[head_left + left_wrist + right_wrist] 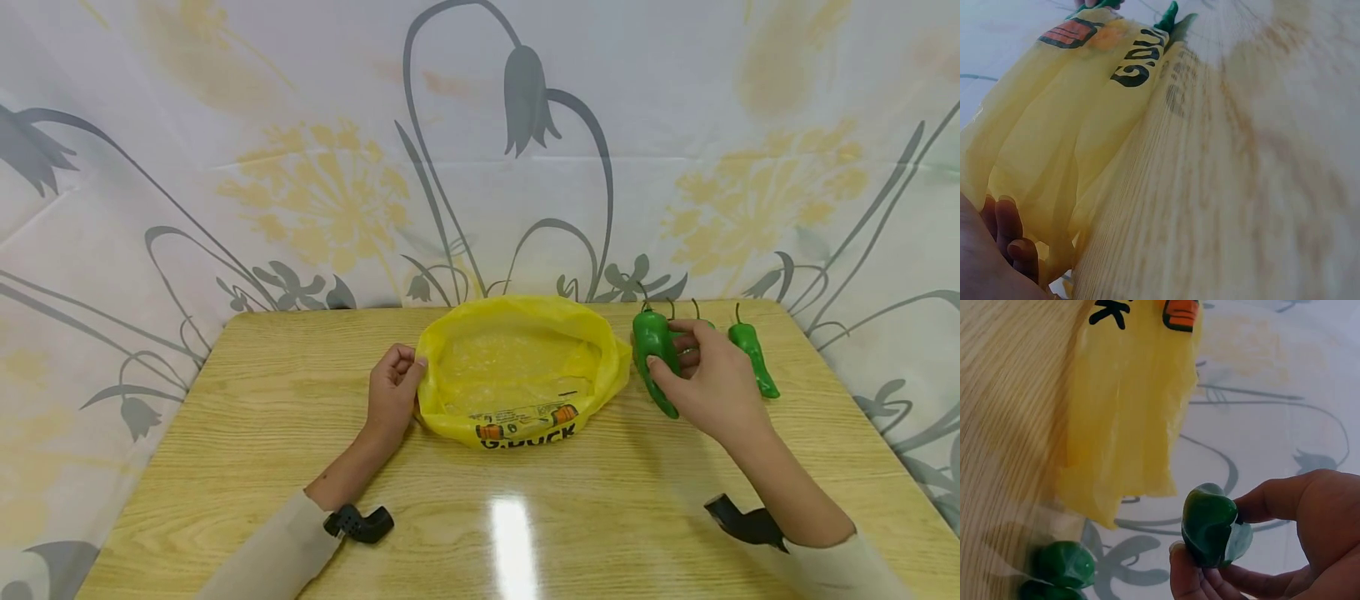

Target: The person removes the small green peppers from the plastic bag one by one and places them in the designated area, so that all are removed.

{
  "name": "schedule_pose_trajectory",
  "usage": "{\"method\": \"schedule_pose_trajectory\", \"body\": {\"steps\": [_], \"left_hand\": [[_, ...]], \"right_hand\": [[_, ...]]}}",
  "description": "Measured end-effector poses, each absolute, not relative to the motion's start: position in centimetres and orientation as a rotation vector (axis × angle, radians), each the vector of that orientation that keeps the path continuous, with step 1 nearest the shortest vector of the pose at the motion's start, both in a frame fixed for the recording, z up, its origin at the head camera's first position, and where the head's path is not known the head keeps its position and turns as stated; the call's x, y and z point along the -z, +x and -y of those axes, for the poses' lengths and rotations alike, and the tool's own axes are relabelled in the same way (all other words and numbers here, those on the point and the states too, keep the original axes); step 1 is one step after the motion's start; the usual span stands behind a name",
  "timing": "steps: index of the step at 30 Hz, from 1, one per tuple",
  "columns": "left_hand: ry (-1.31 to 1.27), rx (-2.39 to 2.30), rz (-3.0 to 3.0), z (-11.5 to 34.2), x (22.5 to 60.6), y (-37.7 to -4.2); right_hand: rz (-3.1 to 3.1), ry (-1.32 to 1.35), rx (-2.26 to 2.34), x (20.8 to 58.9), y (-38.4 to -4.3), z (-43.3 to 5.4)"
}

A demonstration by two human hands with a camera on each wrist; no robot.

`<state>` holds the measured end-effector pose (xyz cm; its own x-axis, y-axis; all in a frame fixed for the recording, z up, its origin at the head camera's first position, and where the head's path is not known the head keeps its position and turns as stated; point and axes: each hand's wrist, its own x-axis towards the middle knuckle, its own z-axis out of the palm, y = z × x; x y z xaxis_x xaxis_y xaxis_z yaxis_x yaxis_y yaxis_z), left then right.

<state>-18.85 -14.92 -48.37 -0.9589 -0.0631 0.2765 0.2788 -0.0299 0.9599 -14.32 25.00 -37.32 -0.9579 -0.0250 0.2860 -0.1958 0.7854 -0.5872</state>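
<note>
A yellow plastic bag [517,308] with dark lettering and orange prints sits on the table, its mouth spread wide and facing up. My left hand [393,387] grips the bag's left edge; in the left wrist view its curled fingers [1009,226] show against the yellow film. To the right of the bag, my right hand [716,379] holds a long green pepper [654,337] between thumb and fingers, its stem up and its tip pointing down. The right wrist view shows this pepper [1209,519] end-on, pinched near the bag's side.
Another green pepper [753,358] lies on the wooden table [300,358] right of my right hand. More peppers are partly hidden behind that hand. A flower-patterned cloth [480,167] hangs along the table's back edge. Black wrist devices [360,523] are on both forearms.
</note>
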Motion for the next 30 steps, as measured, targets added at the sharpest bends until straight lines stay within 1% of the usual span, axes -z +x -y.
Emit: {"method": "schedule_pose_trajectory", "body": {"steps": [14, 30], "left_hand": [[-0.243, 2.078, 2.009, 14.8, 48.4, -18.9], [-0.247, 2.053, 2.014, 14.9, 48.3, -18.9]], "right_hand": [[2.812, -0.023, -0.99, 37.3, -16.0, -28.9], [2.786, -0.195, -1.009, 37.9, -17.5, -32.9]]}}
